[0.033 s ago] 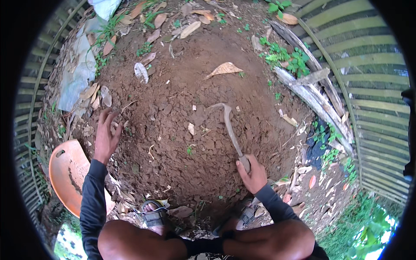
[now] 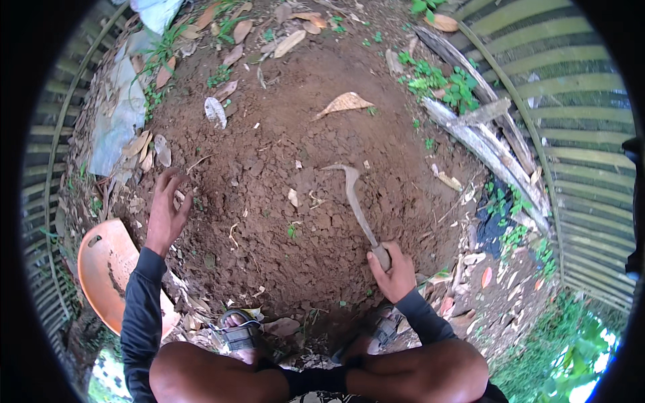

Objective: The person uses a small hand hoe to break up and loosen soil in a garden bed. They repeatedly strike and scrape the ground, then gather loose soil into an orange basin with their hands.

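Note:
In my right hand (image 2: pixel 395 274) I grip the handle of a sickle (image 2: pixel 357 205), fingers wrapped round it. Its thin curved blade reaches away from me, and the hooked tip bends left over loose brown soil (image 2: pixel 262 248). Whether the tip touches the soil, I cannot tell. My left hand (image 2: pixel 165 213) is over the left side of the soil with fingers apart and nothing in them. Beside my left forearm lies an orange plastic scoop-shaped pan (image 2: pixel 101 258) with a slot near its rim and some dirt inside.
Slatted fencing (image 2: pixel 584 161) curves along the right, with more at the left. Weathered wood pieces (image 2: pixel 480 144) lie at the right by green weeds (image 2: pixel 460 91). A pale plastic sheet (image 2: pixel 115 131) and dry leaves (image 2: pixel 215 111) are at the left. My sandalled feet (image 2: pixel 238 329) are close in front.
The sickle blade has come very slightly nearer to me over the soil. My left hand looks unmoved, and the view has shifted a little.

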`<state>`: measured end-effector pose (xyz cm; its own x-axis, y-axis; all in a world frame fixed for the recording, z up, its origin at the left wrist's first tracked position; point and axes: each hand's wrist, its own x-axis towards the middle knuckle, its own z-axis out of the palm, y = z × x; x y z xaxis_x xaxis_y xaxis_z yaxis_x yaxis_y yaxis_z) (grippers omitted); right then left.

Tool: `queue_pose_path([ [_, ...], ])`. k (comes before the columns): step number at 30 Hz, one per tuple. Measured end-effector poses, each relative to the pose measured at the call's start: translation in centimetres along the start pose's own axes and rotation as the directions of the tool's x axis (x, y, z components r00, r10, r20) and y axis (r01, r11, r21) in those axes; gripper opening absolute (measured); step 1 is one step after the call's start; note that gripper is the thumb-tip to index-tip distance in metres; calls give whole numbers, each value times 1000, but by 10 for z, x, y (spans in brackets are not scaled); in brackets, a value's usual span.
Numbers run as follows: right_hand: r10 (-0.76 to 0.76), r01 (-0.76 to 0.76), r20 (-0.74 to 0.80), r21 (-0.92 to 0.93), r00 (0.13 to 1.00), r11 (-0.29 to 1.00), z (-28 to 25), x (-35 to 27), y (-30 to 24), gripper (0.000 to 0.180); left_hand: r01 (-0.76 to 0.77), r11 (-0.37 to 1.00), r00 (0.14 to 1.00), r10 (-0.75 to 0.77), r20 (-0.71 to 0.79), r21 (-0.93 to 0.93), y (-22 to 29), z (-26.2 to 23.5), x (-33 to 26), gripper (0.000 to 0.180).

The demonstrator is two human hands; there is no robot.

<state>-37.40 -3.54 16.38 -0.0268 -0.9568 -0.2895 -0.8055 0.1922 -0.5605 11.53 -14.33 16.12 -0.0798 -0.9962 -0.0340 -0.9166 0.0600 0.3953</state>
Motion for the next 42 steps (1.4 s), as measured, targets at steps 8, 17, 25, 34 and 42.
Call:
queue_pose_path([
  [8,133,93,-234,753,963,651,-9,-50,20,18,-335,937,830,343,440,-99,127,3,57,39],
  [17,225,-254,127,306,966,917,22,-94,56,27,-58,989,965,89,247,-134,184,119,43,89],
  [25,315,-106,-246,610,917,785,10,-19,52,34,-69,984,985,94,146,-167,199,148,40,87],
  [34,413,-204,-118,728,903,654,6,-35,66,29,-237,970,970,240,43,-60,217,164,54,62],
  [42,308,-243,-73,455,949,857,14,-64,54,33,-213,973,966,224,133,-89,215,167,68,55],
])
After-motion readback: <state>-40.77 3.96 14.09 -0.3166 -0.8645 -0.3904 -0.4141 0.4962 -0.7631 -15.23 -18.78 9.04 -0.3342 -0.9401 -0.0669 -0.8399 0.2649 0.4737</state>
